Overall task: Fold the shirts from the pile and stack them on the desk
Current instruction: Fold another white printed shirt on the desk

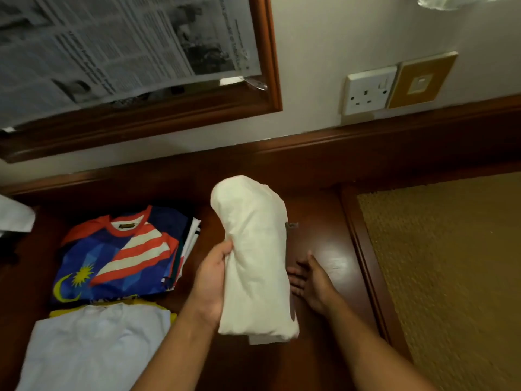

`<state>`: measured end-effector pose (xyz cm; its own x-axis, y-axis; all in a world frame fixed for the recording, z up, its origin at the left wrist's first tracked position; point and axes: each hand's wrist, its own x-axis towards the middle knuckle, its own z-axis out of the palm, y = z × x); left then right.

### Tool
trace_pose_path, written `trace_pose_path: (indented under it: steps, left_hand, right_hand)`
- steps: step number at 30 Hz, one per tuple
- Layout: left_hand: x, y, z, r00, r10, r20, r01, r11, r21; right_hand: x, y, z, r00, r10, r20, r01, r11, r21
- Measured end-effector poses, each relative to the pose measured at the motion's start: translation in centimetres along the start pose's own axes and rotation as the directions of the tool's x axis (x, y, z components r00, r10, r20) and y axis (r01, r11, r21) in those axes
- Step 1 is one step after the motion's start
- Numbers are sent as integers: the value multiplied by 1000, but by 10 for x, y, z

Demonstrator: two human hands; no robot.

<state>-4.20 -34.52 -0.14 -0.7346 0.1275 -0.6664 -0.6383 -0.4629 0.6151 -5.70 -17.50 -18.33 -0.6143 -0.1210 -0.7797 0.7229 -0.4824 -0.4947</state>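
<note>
A folded cream-white shirt (255,258) is held up above the dark wooden desk (324,244) in the middle of the view. My left hand (211,280) grips its left edge, thumb on the front. My right hand (308,280) is beside the shirt's right edge, fingers straight and partly hidden behind the cloth. To the left lies a stack of folded shirts topped by a blue jersey with red and white stripes (118,255). In front of it lies a pale white shirt (93,345) over a yellow one (158,307).
A woven tan panel (445,266) is set into the desk on the right. A framed mirror covered with newspaper (118,52) hangs on the wall behind. A wall socket (368,90) and a brass switch plate (421,80) sit above the desk's back rail.
</note>
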Motion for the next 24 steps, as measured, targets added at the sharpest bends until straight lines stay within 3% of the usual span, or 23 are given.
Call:
trace_pose_path:
  steps: [3, 7, 15, 18, 21, 24]
  left_hand:
    - [-4, 19, -13, 994, 94, 62, -90, 993, -73]
    - [12, 28, -45, 996, 92, -12, -92, 990, -110]
    - [26, 34, -97, 993, -14, -115, -4, 988, -155]
    - [28, 39, -101, 995, -63, -83, 57, 996, -67]
    - [32, 43, -102, 994, -31, -106, 28, 999, -27]
    - [39, 44, -111, 990, -16, -137, 16, 1000, -2]
  right_hand:
    - [-1, 0, 5, 996, 73, 48, -75, 996, 48]
    - [-2, -1, -2, 970, 126, 209, -165, 969, 185]
    - [-8, 10, 7, 948, 192, 256, -191, 981, -26]
    - [-13, 7, 20, 974, 118, 192, -98, 989, -111]
    - [-26, -11, 23, 996, -44, 83, 63, 967, -246]
    - [-40, -37, 17, 963, -267, -23, 224, 849, -479]
